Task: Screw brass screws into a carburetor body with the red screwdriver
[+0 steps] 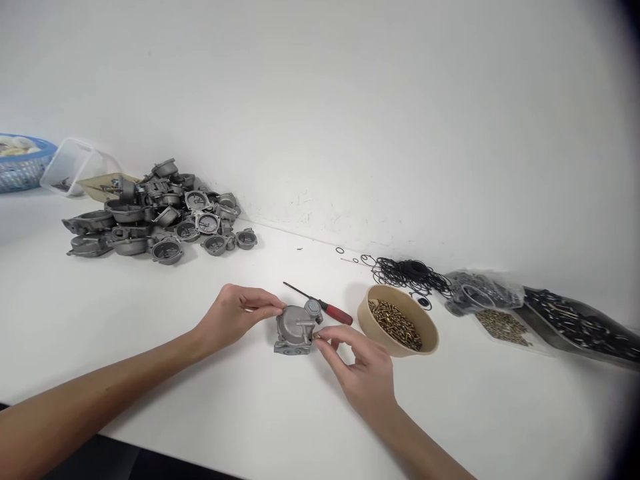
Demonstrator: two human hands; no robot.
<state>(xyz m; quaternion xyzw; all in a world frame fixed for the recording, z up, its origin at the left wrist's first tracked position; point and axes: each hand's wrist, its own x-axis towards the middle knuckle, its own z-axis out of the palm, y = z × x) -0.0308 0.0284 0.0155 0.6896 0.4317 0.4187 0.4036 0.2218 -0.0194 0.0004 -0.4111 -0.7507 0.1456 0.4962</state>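
A grey metal carburetor (296,328) stands on the white table in front of me. My left hand (236,312) grips its upper left edge between thumb and fingers. At its right side, my right hand (357,363) pinches a small brass-coloured screw (317,337) against the body; the fingertips hide most of it. Just behind the carburetor lies a screwdriver (336,312) with a red and black handle, its shaft pointing to the back left. Right of it is a round cardboard bowl (367,320) holding many brass-coloured screws (395,325).
A heap of grey carburetor bowls (167,213) sits at the back left, near a clear plastic box (75,163) and a blue basket (25,170). Black O-rings (410,275) lie along the wall. Farther right are a plastic bag (483,291) and a tray of dark parts (580,325).
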